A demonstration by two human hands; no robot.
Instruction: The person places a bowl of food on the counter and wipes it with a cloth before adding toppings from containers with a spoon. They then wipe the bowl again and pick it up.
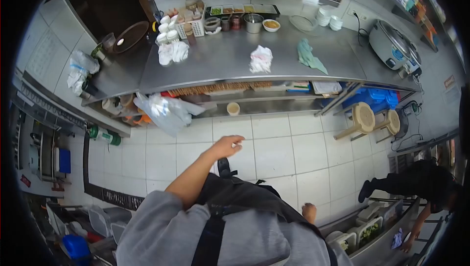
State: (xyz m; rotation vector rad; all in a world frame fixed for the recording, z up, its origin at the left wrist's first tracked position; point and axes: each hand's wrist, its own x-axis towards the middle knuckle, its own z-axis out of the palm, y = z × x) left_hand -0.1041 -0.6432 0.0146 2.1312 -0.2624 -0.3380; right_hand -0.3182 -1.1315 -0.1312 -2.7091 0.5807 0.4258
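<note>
My left hand hangs in front of my body over the white tiled floor, its fingers loosely bent and apart with nothing in them. Low by my right side, my right hand shows only in part, its fingers mostly hidden. Ahead stands a steel counter. On it lie a crumpled white cloth and a green cloth. Farther back are a metal pot, a bowl of yellow food and a row of topping trays.
A large rice cooker stands at the counter's right end. Beige stools sit below it. A plastic bag hangs off the front edge at left. At lower right, another person reaches toward a counter with vegetable bins.
</note>
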